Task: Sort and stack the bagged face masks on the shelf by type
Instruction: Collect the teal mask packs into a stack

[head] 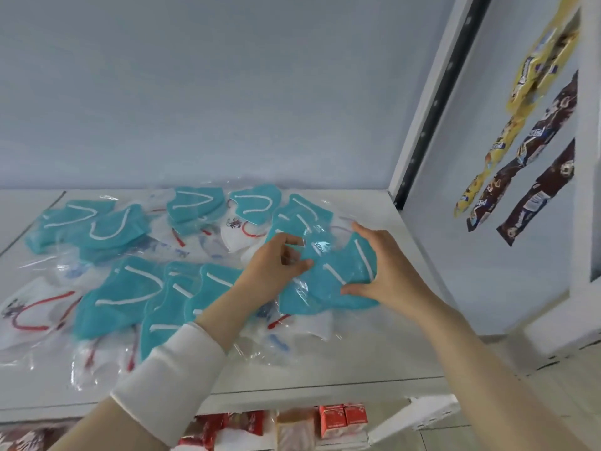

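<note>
The flat white shelf board carries the whole job. From 9 o'clock to 12 o'clock of the hands it holds a loose, overlapping spread of teal fabric masks in clear plastic bags, mixed with bagged white fabric masks with red ear loops. No stack separated by type is evident there, so sorting is judged to be at an early stage.

The teal bagged mask in hand sits at the right end of the shelf. It rests on other teal bags and partly over a white one at its 6 o'clock. The left hand pinches the bag's left edge between thumb and fingers. The right hand cups the right edge, with thumb below and fingers above, curled round it.

Probable faults:
- The clear film is slick, so stacked bags may slide apart or off the front edge.
- The bags overlap, so lifting one may drag its neighbours.
- A white mask hidden beneath a teal one may enter the wrong stack.

Yellow and brown foil snack packets hang at 2 o'clock, well apart. The upright side panel at 1 o'clock limits room to the right. Small red cartons stand on the level below, at 6 o'clock.
</note>
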`<action>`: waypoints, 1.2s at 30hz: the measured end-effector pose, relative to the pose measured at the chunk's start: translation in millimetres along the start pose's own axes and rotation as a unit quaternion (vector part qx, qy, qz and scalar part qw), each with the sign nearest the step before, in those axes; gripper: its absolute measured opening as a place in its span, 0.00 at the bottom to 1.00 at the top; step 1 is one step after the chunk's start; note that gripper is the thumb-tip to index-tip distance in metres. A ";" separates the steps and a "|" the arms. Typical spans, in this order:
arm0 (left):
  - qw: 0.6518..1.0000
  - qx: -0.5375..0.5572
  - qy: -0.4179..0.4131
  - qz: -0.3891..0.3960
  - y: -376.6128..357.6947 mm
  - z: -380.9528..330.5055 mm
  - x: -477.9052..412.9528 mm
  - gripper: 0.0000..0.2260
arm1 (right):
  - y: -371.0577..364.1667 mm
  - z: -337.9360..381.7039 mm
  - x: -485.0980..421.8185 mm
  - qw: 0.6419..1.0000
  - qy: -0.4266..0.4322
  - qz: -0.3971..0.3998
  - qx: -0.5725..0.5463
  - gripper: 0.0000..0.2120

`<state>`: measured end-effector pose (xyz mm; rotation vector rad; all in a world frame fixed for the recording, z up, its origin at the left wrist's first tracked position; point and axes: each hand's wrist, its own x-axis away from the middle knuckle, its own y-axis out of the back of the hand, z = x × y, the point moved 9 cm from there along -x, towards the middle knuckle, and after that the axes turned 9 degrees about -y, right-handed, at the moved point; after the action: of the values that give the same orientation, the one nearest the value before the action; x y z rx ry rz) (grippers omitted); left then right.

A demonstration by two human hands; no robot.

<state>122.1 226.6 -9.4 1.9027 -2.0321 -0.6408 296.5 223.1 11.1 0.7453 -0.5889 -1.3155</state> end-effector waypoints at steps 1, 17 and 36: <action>0.999 0.050 0.014 -0.001 2.0 5.4 0.0 0.11 | 0.9 -1.1 -1.1 1.000 -0.002 0.002 -0.005 0.49; 0.934 0.355 -0.029 -0.040 36.4 -1.8 9.4 0.07 | 9.2 42.0 -17.6 0.973 -0.026 -0.065 -0.220 0.45; 0.917 0.302 0.065 -0.252 139.0 65.5 0.8 0.13 | -47.7 26.6 -77.1 0.990 -0.138 -0.040 -0.001 0.32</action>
<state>-30.5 238.5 3.6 2.7787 -1.7784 0.0547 233.1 290.9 -6.3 0.5935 -0.7860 -1.5066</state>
